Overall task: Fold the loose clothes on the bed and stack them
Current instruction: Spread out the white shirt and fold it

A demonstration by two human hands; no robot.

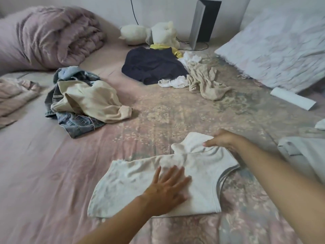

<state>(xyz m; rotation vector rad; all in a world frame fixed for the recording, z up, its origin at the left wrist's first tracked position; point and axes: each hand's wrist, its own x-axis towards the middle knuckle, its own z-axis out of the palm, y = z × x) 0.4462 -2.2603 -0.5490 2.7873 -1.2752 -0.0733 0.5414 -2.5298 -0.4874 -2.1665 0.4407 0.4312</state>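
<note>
A white T-shirt [123,187] lies spread on the pink floral bedsheet [44,173] in front of me. My left hand [167,189] presses flat on its middle with fingers straight. My right hand [221,140] pinches the shirt's far sleeve, which is partly turned over onto the body. Loose clothes lie further back: a cream top [91,101] over denim jeans [77,120] at the left, a navy garment [153,66], white pieces [175,82] and a beige garment [204,81] in the middle.
A rolled pink quilt [47,36] fills the far left, a pillow [277,46] leans at the right. Plush toys [154,33] and a dark speaker [204,22] stand by the wall. A white roll [293,98] and pale cloth [306,152] lie right.
</note>
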